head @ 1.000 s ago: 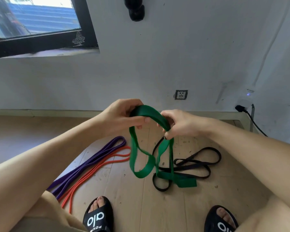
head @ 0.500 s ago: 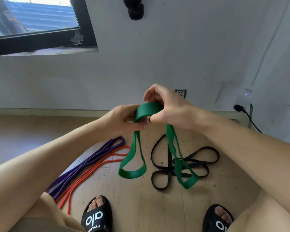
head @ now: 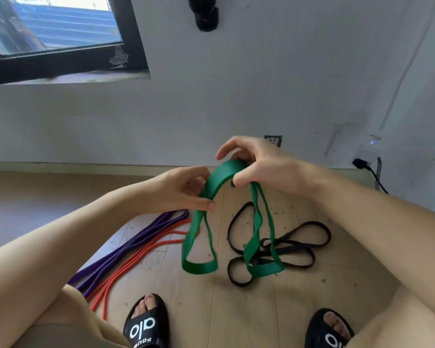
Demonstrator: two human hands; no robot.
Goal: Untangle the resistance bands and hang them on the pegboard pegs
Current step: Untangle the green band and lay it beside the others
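The green band [head: 220, 183] arches between both hands, two loops dangling below the grip. The right hand [head: 264, 165] pinches its top; the left hand [head: 183, 190] pinches lower down. Below lie the black band [head: 299, 243], purple band [head: 126, 249] and orange band [head: 136, 261].

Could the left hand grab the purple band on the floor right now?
Probably not yet. The left hand is busy pinching the green band, held up off the floor. The purple band lies uncovered below on that side, beside the orange band, so once that grip lets go, the way looks free.
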